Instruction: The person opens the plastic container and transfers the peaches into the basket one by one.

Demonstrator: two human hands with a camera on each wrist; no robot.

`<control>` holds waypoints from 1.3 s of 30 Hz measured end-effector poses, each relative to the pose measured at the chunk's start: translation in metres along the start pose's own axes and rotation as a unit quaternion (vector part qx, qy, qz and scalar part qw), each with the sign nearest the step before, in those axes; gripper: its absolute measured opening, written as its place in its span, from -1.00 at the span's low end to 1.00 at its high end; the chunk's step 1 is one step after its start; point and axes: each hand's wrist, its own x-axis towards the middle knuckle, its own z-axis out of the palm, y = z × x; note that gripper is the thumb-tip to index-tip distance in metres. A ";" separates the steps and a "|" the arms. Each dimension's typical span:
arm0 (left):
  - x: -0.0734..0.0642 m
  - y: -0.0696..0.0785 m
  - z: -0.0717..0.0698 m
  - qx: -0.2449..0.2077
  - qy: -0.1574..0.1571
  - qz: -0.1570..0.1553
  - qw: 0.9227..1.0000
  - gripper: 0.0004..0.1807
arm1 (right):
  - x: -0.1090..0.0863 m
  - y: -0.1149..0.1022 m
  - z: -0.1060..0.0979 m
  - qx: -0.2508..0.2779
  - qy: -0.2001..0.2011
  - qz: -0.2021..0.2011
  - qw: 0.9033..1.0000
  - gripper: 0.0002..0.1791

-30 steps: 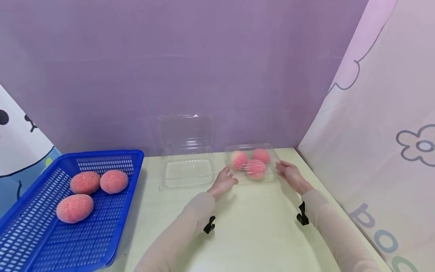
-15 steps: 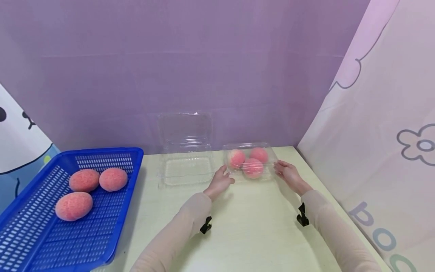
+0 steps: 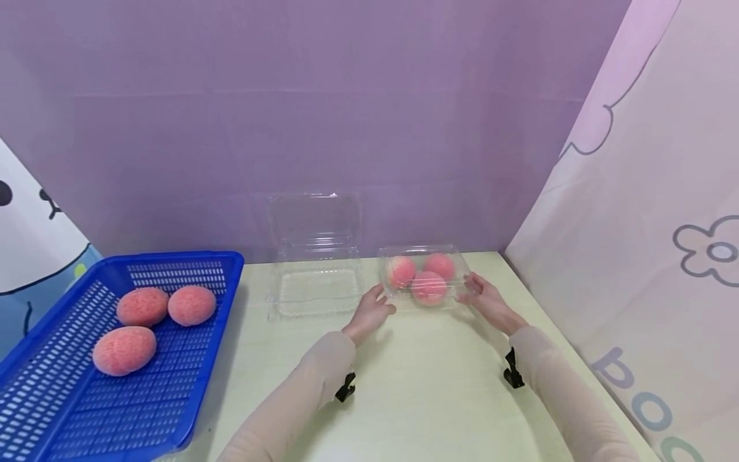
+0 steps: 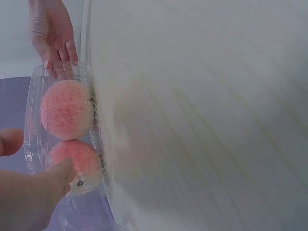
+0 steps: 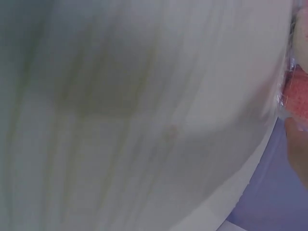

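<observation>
A clear plastic clamshell box (image 3: 456, 256), lid down, lies at the back right of the table with three pink peaches inside, one being the front peach (image 3: 430, 289). My left hand (image 3: 369, 312) is at the box's left end, its thumb and fingers spread apart. In the left wrist view, the left index finger overlaps the nearer peach (image 4: 79, 156). My right hand (image 3: 487, 300) touches the box's right end, fingers fairly straight along its side. Only part of the right hand (image 5: 298, 149) shows in the right wrist view, beside the box's edge.
Left of the filled box stands a second clear clamshell box (image 3: 317, 292), its lid (image 3: 314, 215) raised against the purple backdrop. A blue plastic basket (image 3: 199, 410) at the far left holds three more peaches, one being the lower peach (image 3: 124, 351). A printed curtain (image 3: 646, 282) borders the right side.
The filled box has shifted slightly left, and both hands have moved with it. My right thumb has come forward toward the box's near right corner.
</observation>
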 end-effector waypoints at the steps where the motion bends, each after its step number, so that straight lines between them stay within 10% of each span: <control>1: 0.000 0.000 0.000 0.000 -0.002 0.003 1.000 -0.24 | 0.000 0.000 0.000 0.003 -0.001 -0.003 1.000 0.01; 6: -0.002 0.000 0.001 0.022 -0.006 0.016 1.000 -0.27 | -0.001 -0.001 0.001 -0.002 0.001 -0.007 1.000 0.01; 10: -0.005 0.001 -0.001 0.122 0.018 0.038 0.992 -0.37 | 0.000 -0.001 0.001 0.000 -0.004 -0.010 1.000 -0.03; 17: 0.003 0.016 0.000 0.341 0.087 0.162 0.922 -0.55 | -0.002 0.000 0.000 0.008 0.000 -0.008 1.000 -0.01; 28: 0.034 0.019 0.015 0.459 0.020 0.129 0.879 -0.11 | -0.003 0.001 0.006 0.017 0.004 -0.005 1.000 -0.02; 34: 0.038 0.019 0.016 0.559 0.034 0.145 0.816 -0.12 | -0.002 -0.001 0.009 0.036 -0.001 -0.007 0.999 -0.03; 39: 0.040 0.018 0.017 0.667 0.035 0.165 0.725 -0.15 | -0.002 -0.001 0.008 0.042 -0.008 -0.009 0.999 -0.03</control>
